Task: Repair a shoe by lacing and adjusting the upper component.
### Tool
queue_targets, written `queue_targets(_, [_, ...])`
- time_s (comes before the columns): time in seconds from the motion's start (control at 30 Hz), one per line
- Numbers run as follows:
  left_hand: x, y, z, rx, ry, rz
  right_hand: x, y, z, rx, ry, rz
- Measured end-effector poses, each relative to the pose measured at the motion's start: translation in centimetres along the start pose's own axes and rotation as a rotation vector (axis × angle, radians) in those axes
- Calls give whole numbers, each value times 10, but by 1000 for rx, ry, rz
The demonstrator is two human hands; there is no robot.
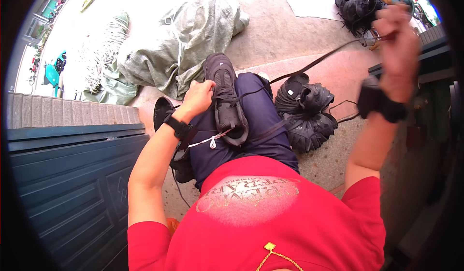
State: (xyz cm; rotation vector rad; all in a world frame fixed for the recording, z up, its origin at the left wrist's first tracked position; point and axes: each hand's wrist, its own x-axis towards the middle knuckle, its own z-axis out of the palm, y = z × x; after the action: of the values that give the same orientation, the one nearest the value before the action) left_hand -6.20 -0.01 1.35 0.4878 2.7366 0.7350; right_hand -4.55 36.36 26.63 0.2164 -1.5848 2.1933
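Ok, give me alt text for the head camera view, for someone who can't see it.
A seated person's left hand steadies a black shoe on their lap while the raised right hand pulls a black lace taut. More black shoes lie piled on the ground beside them.

outdoor shoe workshop: black shoe piles, sacks on pavement.

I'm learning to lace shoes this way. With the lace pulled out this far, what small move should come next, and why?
Probably keep the left hand steady on the black shoe on the lap and draw the right hand a little further: the black lace already runs taut between shoe and raised hand.
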Motion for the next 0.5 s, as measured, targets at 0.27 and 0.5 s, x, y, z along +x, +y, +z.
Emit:
queue_targets(0.27, [-34,4,2,230,77,186,-148,228,81,-826,-755,391])
queue_targets(0.5, [-45,4,10,292,222,193,-182,276,108,-1295,-841,-86])
